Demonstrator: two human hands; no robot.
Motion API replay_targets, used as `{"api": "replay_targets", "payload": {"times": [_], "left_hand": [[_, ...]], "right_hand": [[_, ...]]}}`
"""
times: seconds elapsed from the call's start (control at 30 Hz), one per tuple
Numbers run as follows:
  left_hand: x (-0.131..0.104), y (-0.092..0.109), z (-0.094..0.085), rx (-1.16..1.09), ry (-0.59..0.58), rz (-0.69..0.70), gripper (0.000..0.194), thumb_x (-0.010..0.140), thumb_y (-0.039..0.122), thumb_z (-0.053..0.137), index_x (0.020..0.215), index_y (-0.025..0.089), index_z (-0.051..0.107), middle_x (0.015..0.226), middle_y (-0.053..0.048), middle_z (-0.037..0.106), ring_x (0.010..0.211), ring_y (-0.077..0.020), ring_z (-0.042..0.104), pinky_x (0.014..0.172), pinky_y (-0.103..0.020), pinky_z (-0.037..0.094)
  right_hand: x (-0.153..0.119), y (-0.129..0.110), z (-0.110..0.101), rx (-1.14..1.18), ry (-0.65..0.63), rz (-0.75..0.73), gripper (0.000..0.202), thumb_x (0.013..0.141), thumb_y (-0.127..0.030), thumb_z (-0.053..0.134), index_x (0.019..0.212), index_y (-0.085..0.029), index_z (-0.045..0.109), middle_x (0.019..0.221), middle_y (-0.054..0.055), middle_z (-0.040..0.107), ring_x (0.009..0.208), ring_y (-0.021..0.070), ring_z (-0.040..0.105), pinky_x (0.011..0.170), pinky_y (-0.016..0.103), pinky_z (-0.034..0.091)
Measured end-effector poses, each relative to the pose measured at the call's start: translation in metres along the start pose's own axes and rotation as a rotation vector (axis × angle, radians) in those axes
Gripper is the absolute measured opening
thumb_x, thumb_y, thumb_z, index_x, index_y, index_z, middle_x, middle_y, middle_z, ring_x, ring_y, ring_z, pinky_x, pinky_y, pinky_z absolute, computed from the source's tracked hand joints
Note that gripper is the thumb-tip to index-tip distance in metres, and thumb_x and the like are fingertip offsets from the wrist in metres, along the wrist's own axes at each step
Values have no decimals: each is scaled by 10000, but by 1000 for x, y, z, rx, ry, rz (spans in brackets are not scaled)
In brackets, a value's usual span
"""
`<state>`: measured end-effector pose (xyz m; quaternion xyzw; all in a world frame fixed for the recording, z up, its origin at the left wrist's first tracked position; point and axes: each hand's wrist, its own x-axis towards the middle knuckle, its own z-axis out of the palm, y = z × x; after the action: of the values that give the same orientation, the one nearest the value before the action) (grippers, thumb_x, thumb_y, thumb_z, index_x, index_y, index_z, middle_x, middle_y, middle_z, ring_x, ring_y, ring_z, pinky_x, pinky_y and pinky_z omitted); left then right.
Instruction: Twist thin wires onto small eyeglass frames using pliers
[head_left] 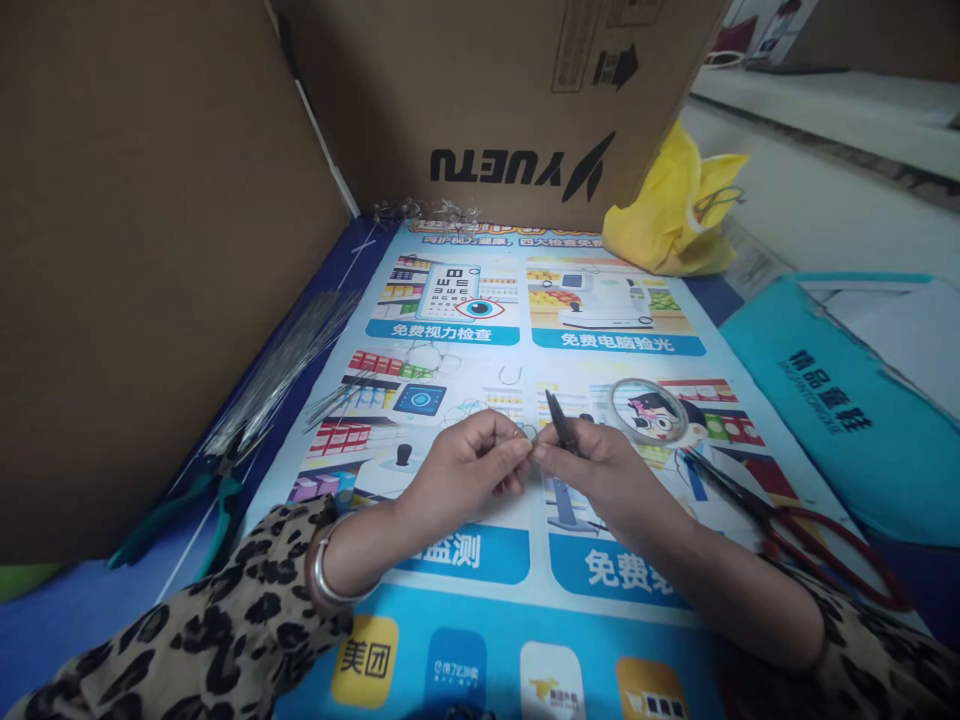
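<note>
My left hand (484,462) is closed in a pinch, thumb against fingers, over the middle of a printed poster. A tiny thin thing, perhaps bent wire, shows at its fingertips, too small to name. Touching or nearly touching those fingertips is my right hand (592,465), closed around a small black pointed tool (559,420) whose dark tip points up and away; its handle is hidden in the fingers. Beyond the hands, thin bent wire pieces (510,375) lie on the poster (529,560). A clear tape roll (649,411) lies to the right of my right hand.
Red-handled scissors (817,545) lie right of my right arm. At left are green-handled pliers (217,490) and a bundle of thin wires (277,370). Cardboard (480,100) walls the back and left. A yellow bag (667,215) and a turquoise box (832,400) stand at right.
</note>
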<state>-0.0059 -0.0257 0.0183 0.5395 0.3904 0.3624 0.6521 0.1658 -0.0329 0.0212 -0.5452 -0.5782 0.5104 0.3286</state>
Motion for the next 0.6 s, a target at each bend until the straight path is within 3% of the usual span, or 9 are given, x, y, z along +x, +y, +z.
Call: {"api": "replay_targets", "payload": {"times": [0.1,0.23,0.3,0.37,0.47,0.6], "left_hand": [[2,4,-2,99,-7,11,209,843,347,542,762,156,514,645,20,585,528,-58,526,531,-192,418],[4,29,-20,411,-38,92,214,866,330,497,785,147,571,668,4,611,615,-79,558,598,-202,431],[4,45,-33,602,-9,143,210,874,322,481,807,152,585,668,7,621,623,-86,561,607,-206,424],[1,58,-45,868,-13,149,188,865,291,486,815,161,612,674,5,630,631,-98,564,592,-210,403],[-8,66,-55,1309,-145,115,199,861,248,466,804,176,643,780,-27,670,702,-133,594,605,-238,388],[-24,58,-58,1728,-319,9,214,852,230,459,732,175,627,761,-56,669,674,-186,611,538,-268,343]], "right_hand": [[0,-3,0,-35,-10,-9,221,765,-396,566,706,-183,571,616,-30,508,593,102,438,558,244,350],[2,-12,-18,-203,-30,-30,248,788,-433,529,723,-197,562,575,-42,464,534,93,396,510,239,328],[6,-17,-36,-424,-141,-45,256,800,-426,508,688,-201,554,580,-30,483,536,100,415,502,245,321],[11,-18,-58,-720,-160,-92,274,797,-413,506,625,-202,534,593,-8,519,554,112,447,515,260,316],[18,-10,-86,-1093,-192,-23,206,801,-333,490,681,-204,596,668,45,606,572,141,496,533,292,315],[24,12,-108,-1274,-258,84,187,775,-332,528,800,-214,672,724,92,664,588,182,565,526,305,330]]}}
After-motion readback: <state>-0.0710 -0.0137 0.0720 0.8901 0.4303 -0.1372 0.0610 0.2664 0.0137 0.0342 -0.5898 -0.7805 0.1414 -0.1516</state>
